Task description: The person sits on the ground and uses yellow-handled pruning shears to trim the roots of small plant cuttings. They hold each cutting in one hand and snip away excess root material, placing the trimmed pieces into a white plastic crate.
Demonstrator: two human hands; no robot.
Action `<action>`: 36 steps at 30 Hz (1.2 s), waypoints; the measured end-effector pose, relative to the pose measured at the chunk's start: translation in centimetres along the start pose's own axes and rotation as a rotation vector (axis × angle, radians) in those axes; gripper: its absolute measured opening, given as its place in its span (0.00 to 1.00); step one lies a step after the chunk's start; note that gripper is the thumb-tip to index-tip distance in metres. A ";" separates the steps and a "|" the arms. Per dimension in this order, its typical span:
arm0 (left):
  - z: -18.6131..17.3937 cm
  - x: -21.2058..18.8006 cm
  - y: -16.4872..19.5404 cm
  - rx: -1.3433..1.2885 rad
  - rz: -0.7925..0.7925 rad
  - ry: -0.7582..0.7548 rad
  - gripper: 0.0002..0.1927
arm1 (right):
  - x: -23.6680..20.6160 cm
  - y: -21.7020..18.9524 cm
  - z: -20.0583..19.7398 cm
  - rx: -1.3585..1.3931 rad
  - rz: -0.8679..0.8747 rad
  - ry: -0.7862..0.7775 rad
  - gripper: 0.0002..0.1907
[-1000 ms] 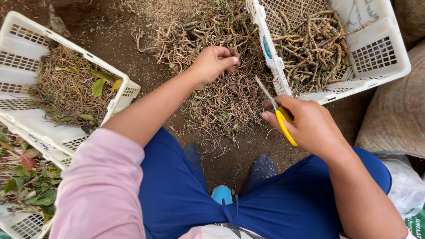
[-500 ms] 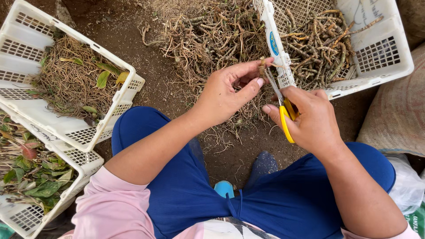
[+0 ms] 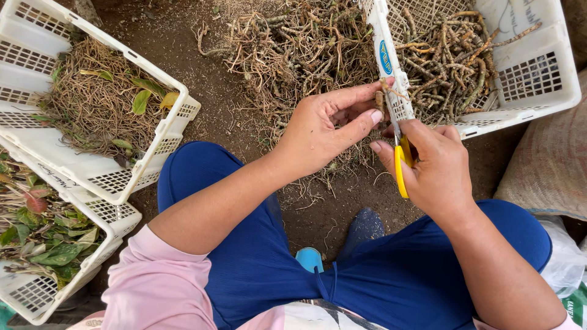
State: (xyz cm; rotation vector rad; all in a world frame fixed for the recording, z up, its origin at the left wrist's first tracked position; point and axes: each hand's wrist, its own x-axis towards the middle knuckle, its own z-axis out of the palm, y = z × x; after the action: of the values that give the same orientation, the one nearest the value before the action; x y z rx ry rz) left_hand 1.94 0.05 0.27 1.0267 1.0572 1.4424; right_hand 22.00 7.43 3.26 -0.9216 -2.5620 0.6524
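Yellow-handled scissors [image 3: 400,160] sit clenched in the right hand [image 3: 435,171], blades pointing up toward the root piece [image 3: 380,101]. Left hand [image 3: 327,131] pinches that short brown piece between thumb and fingertips, centre-right of frame, just above the blades and touching the crate rim [image 3: 391,67]. Risk: left thumb lies close beside the blades; a cut taken with the piece held this short could nick the thumb. Loose root pile [image 3: 293,49] on the soil, upper centre. Trimmed roots fill the white crate, upper right.

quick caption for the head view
Left hand pinches a root piece while right hand holds yellow-handled scissors to it.
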 end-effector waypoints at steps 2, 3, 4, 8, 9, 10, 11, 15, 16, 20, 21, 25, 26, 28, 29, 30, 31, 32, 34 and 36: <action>0.2 0.0 -0.1 -0.027 0.006 0.017 0.24 | -0.1 0.0 0.1 0.058 0.034 -0.015 0.15; 0.4 0.0 -0.1 -0.025 0.008 0.031 0.24 | -0.1 0.1 0.1 0.104 0.059 -0.028 0.15; 0.5 0.0 -0.1 -0.021 0.010 0.045 0.24 | -0.2 0.1 0.1 0.150 0.084 -0.040 0.15; 0.8 -0.3 0.1 -0.023 0.007 0.088 0.24 | -0.6 0.2 0.2 -0.129 -0.008 0.042 0.19; 0.8 -0.3 0.1 -0.020 0.000 0.106 0.24 | -0.6 0.2 0.3 -0.178 -0.053 0.100 0.19; 0.9 -0.3 0.1 -0.015 -0.006 0.124 0.24 | -0.6 0.3 0.3 -0.227 -0.099 0.157 0.20; 0.8 -0.3 0.1 -0.009 0.000 0.126 0.23 | -0.6 0.3 0.3 -0.242 -0.090 0.157 0.20; 0.8 -0.3 -0.2 -0.043 -0.003 0.128 0.22 | -0.7 0.1 0.0 -0.314 -0.082 0.172 0.19; 0.8 -0.3 -0.4 -0.065 -0.009 0.129 0.22 | -0.7 0.0 -0.1 -0.334 -0.088 0.181 0.19; 0.7 -0.1 -0.8 -0.222 0.011 0.103 0.24 | -0.4 -0.2 -0.8 -0.413 -0.110 0.227 0.20; 0.7 0.0 -0.9 -0.226 0.003 0.104 0.23 | -0.4 -0.3 -1.0 -0.427 -0.125 0.241 0.19; 0.6 -0.3 -0.9 -0.231 -0.046 0.099 0.23 | -0.1 -0.3 -1.0 -0.425 -0.137 0.231 0.18; 0.7 -0.3 -0.8 -0.236 -0.048 0.103 0.23 | -0.1 -0.4 -1.0 -0.429 -0.135 0.225 0.18; 0.8 -0.2 -0.8 -0.244 -0.049 0.113 0.23 | 0.0 -0.4 -0.9 -0.435 -0.135 0.216 0.18; 0.7 -0.2 -0.7 -0.230 -0.042 0.113 0.23 | 0.0 -0.4 -0.9 -0.441 -0.144 0.222 0.18; 0.7 -0.2 -0.7 -0.218 -0.036 0.114 0.23 | 0.1 -0.4 -0.9 -0.446 -0.154 0.228 0.18; 0.6 -0.3 -0.7 -0.206 -0.032 0.115 0.23 | 0.1 -0.4 -0.9 -0.452 -0.161 0.231 0.18; 0.6 -0.3 -0.7 -0.203 -0.035 0.119 0.23 | 0.0 -0.4 -0.9 -0.468 -0.167 0.234 0.18; 0.6 -0.3 -0.8 -0.196 -0.039 0.126 0.23 | -0.1 -0.3 -0.8 -0.499 -0.181 0.243 0.18; 0.5 -0.3 -1.0 -0.227 -0.036 0.129 0.22 | -0.2 -0.2 -0.7 -0.482 -0.176 0.234 0.17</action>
State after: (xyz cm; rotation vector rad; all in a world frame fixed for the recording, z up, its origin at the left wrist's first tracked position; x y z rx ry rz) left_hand 2.70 -0.15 -0.57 0.7580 0.9718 1.5748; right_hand 22.39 7.35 3.88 -0.8341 -2.5835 -0.1287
